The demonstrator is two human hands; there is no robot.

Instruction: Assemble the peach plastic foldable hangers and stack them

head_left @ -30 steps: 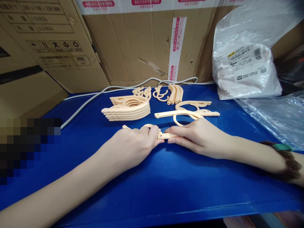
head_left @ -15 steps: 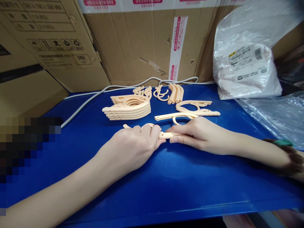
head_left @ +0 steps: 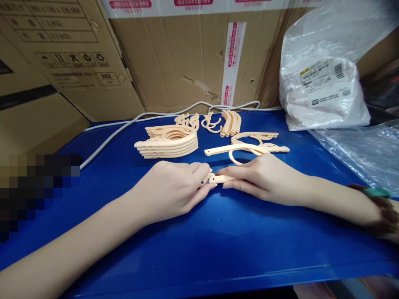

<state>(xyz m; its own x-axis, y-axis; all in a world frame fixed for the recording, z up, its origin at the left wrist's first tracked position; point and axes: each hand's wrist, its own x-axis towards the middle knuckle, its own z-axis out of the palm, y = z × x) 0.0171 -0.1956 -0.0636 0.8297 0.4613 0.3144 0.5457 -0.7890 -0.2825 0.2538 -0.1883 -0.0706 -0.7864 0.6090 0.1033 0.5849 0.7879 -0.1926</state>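
My left hand (head_left: 177, 187) is closed, thumb and fingers pinching a small cream plastic hanger piece (head_left: 204, 179) with a hole in it. Most of that piece is hidden by the fingers. Opposite, my right hand (head_left: 258, 178) pinches a cream hanger arm (head_left: 220, 179), whose holed end meets the left hand's piece. Whether the two are joined, I cannot tell. Just behind the right hand, a longer curved hanger arm (head_left: 222, 149) with a loop below it reaches leftward; its link to the held arm is hidden.
A stack of folded cream hangers (head_left: 168, 147) lies left of centre. Loose hooks (head_left: 212, 122), curved arms (head_left: 231, 123) and another hanger (head_left: 274, 135) sit behind. A white cable (head_left: 124, 124) crosses the blue table (head_left: 187, 253). Cardboard boxes (head_left: 181, 54) and a white plastic bag (head_left: 327, 91) stand at the back.
My left hand has turned a little, and the hook-like tips showing beyond it are now mostly hidden. A holed end now shows at its fingertips. The longer arm behind my right hand has shifted slightly.
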